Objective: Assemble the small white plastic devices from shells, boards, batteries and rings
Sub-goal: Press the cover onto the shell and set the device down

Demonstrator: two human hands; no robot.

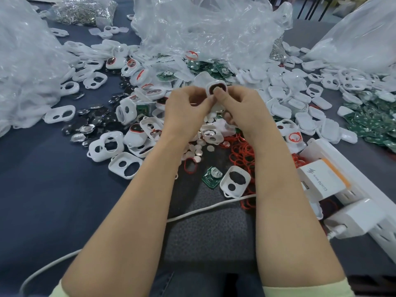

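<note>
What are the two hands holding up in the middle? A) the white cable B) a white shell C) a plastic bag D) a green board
B: the left hand and the right hand together pinch a white shell with a dark window.

Head-worn view, down over table [53, 189]

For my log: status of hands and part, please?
Left hand and right hand pinch one white shell, thumb on its dark opening. Red rings heaped below.
</note>
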